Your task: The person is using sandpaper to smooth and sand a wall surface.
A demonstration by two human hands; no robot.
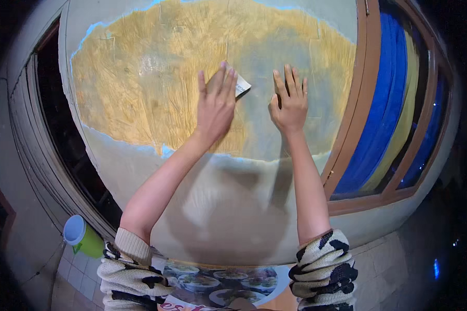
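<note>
A painted wall (233, 186) stands before me, with a large yellow and grey patch (171, 58) whose ragged edge is partly light blue. Against the patch, left of centre, my left hand (216, 107) presses a piece of sandpaper or stiff paper (242, 86) with writing on its back; one corner stands out from the wall beside my fingers. Further right, my right hand (291, 99) rests on the greyer part of the patch, fingers apart, holding nothing visible. Both forearms cast shadows on the wall.
A brown-framed window (344, 155) with a blue and yellow curtain (377, 116) borders the wall at right. At left is a dark opening with a pale frame (43, 112). A green bucket (89, 243) stands on floor tiles at lower left. Below lies a banner picturing bowls of food (225, 282).
</note>
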